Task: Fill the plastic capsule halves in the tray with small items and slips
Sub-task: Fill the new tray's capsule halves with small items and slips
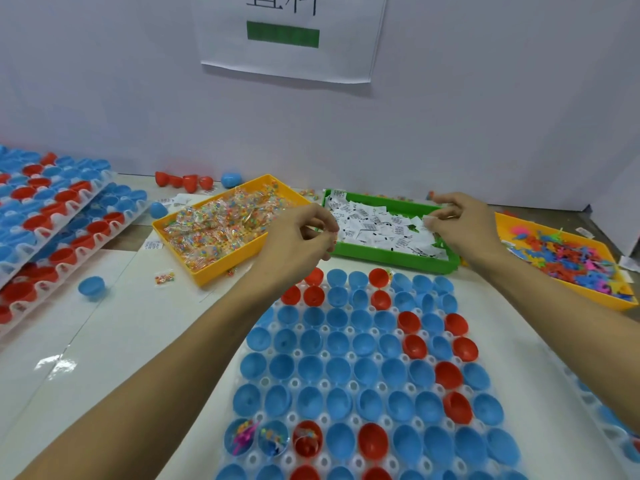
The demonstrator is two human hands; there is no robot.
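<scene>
Capsule halves [363, 372], blue and red, sit open side up in a clear tray [349, 330] at the near middle of the desk [114, 341]. Three halves in the tray's near left corner hold small coloured items; the rest in view look empty. Past the tray's far edge lie a yellow bin of candy packets [221, 223], a green bin of white slips [384, 226] and, toward the desk's right edge, an orange bin of coloured plastic toys [571, 254]. The left hand [298, 237] hovers between the yellow and green bins, fingers curled with thumb and fingertips pinched together; what it holds I cannot tell. The right hand [457, 220] is over the green bin's right end, pinching white slips in its fingertips. Stacked trays of filled capsules [52, 216] lie at the desk's far left corner, with loose halves [91, 287] nearby
</scene>
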